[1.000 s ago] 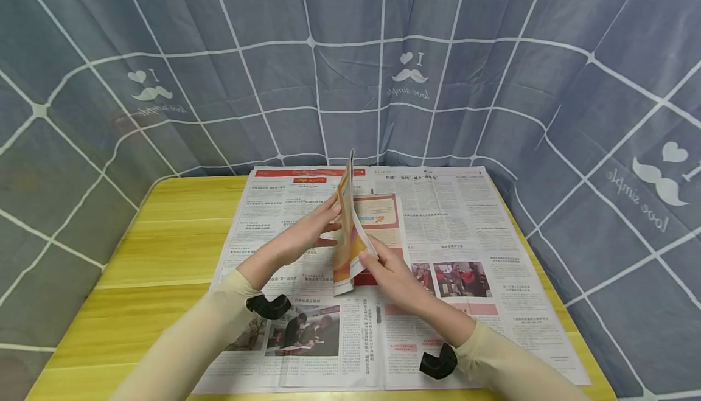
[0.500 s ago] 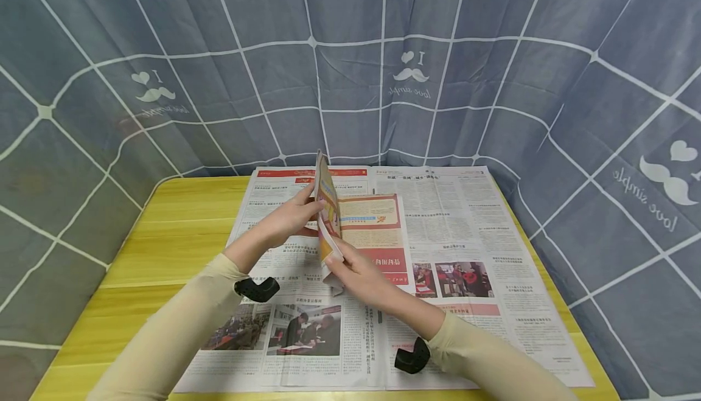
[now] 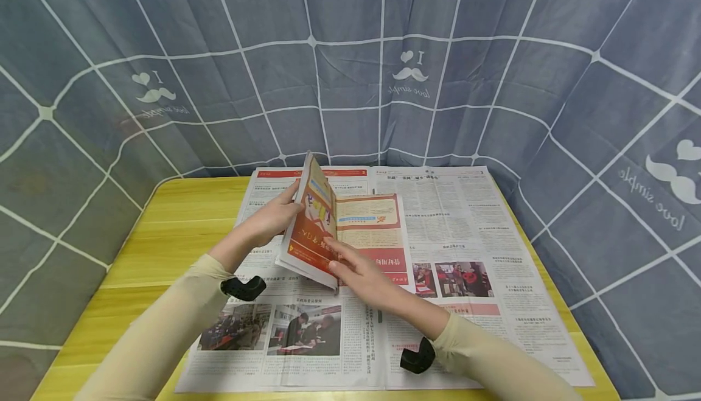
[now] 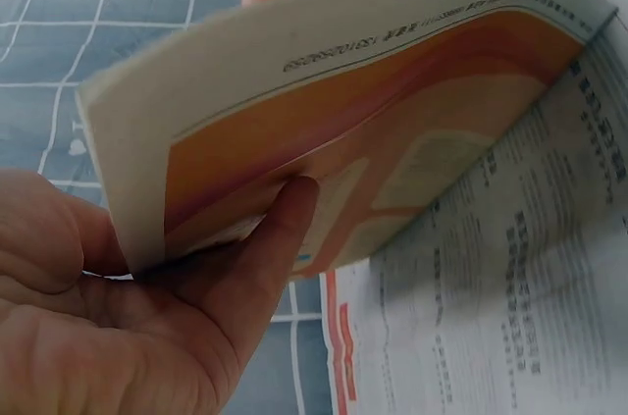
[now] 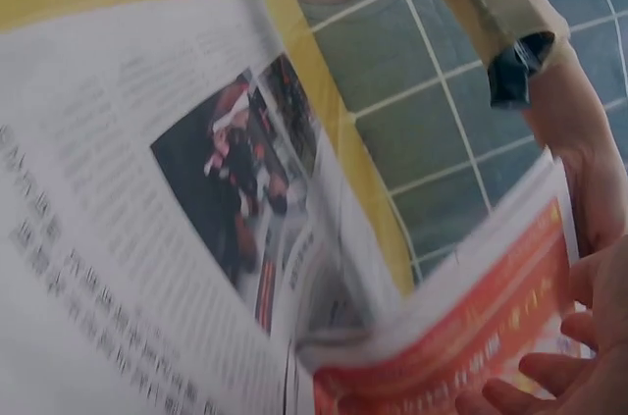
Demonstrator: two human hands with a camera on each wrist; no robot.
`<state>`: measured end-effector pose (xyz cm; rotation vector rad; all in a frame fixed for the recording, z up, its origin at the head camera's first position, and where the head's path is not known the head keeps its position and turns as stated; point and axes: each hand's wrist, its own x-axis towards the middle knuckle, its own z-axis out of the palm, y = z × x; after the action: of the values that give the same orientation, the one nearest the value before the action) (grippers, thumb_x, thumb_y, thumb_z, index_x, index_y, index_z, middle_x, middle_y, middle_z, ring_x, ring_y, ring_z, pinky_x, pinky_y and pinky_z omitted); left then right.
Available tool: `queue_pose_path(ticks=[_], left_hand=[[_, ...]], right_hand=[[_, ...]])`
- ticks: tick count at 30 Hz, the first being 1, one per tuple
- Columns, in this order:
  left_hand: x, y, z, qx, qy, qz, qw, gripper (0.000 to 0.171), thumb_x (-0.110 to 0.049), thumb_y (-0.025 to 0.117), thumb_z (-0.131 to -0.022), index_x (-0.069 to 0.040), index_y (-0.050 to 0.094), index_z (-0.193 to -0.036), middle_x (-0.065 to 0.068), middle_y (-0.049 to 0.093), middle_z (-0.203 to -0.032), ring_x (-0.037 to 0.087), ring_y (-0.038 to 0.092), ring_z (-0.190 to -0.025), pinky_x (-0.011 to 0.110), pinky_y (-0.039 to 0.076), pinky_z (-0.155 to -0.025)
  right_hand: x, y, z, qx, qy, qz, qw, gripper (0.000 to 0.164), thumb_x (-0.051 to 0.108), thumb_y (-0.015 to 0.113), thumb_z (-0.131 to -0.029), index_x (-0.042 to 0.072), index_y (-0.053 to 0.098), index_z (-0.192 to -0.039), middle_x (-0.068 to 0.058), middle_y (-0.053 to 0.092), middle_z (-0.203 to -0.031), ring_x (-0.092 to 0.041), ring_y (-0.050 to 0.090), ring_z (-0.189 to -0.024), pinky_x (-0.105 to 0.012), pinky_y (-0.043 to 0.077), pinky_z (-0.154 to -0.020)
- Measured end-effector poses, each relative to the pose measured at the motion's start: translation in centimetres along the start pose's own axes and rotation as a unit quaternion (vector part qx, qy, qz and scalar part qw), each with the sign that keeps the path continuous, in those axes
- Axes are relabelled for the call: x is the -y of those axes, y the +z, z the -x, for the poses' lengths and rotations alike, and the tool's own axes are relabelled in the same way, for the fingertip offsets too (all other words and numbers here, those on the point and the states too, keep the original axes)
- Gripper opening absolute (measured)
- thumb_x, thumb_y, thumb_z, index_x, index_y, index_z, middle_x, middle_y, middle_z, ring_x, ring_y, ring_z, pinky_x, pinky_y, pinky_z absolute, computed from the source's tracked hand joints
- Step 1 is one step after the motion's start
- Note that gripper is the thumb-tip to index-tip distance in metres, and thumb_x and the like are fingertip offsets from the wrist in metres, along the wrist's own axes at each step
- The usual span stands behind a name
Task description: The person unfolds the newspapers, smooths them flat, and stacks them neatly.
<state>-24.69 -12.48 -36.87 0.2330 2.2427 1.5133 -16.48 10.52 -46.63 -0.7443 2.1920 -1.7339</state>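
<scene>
An open booklet (image 3: pixel 369 224) with red and orange printed pages lies on spread newspaper (image 3: pixel 449 206). Its left half (image 3: pixel 314 212) is raised and tilts leftward. My left hand (image 3: pixel 271 218) grips the outer edge of that half. In the left wrist view, a finger lies along the orange back of the booklet (image 4: pixel 373 130), and the paper edge sits in the hand's crook. My right hand (image 3: pixel 364 273) has loosely extended fingers at the lower part of the red page, near the fold. In the right wrist view, the right hand (image 5: pixel 579 366) shows beside the red page.
The newspaper covers most of a yellow wood-grain table (image 3: pixel 170 224). A grey-blue checked curtain (image 3: pixel 350 78) surrounds the table at the back and sides. Black wrist devices (image 3: pixel 243 288) sit on both forearms.
The raised pages have swung from nearly upright toward the left, uncovering the red inner page. My left hand has moved left with them. My right hand has released the page edge it was pinching.
</scene>
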Motion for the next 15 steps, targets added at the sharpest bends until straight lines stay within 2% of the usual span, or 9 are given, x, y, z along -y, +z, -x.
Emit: queue_pose_path(ticks=[4,8,15], left_hand=[[0.3,-0.6,0.2,-0.008,-0.011,-0.009,0.9999,0.069,-0.012,0.033,-0.11,-0.022,-0.006,-0.166,0.029,0.039,-0.15,0.042,0.061,-0.117,0.049,0.058,-0.084],[0.8,-1.4,0.5,-0.016,-0.03,-0.026,0.9991,0.071,-0.013,0.035,-0.11,-0.019,-0.01,-0.165,0.029,0.038,-0.149,0.039,0.062,-0.114,0.046,0.058,-0.084],[2.0,-2.7,1.1,-0.02,-0.045,-0.039,0.9981,0.073,-0.014,0.038,-0.11,-0.019,-0.01,-0.165,0.029,0.045,-0.142,0.035,0.066,-0.106,0.043,0.059,-0.081]], right_hand=[[-1.0,-1.5,0.3,-0.042,0.029,-0.012,0.999,0.054,0.027,0.052,-0.109,0.021,0.038,-0.161,-0.012,0.038,-0.16,-0.037,0.046,-0.139,-0.054,0.041,-0.109],[-1.9,-3.7,0.8,-0.091,0.066,0.008,0.994,0.052,0.031,0.052,-0.109,0.02,0.042,-0.158,-0.011,0.042,-0.159,-0.035,0.044,-0.142,-0.054,0.039,-0.111],[-3.6,-7.1,1.9,-0.131,0.114,0.027,0.984,0.056,0.032,0.051,-0.108,0.015,0.037,-0.16,-0.01,0.039,-0.16,-0.035,0.036,-0.147,-0.054,0.032,-0.116]])
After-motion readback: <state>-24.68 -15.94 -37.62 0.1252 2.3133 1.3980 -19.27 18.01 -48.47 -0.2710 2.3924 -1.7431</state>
